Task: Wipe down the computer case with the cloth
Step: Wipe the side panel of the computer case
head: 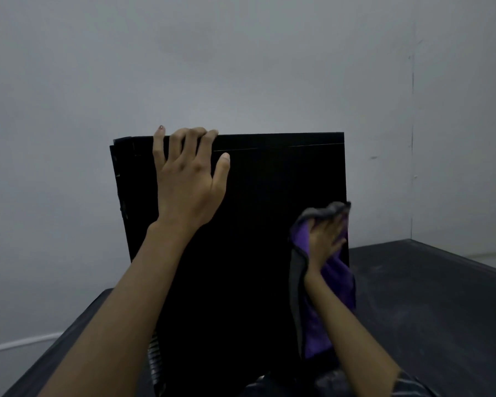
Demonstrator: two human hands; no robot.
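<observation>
A black computer case (249, 224) stands upright on a dark table, its broad side panel facing me. My left hand (184, 179) grips its top edge near the left corner, fingers curled over the top and thumb on the side panel. My right hand (324, 239) presses a purple and grey cloth (318, 310) against the panel's right edge, about halfway down. The cloth bunches over the fingers and hangs down past my wrist.
The dark table (430, 305) stretches to the right and behind the case. A plain grey wall (241, 67) rises close behind it. A white strip (20, 342) shows low on the left beside the table's edge.
</observation>
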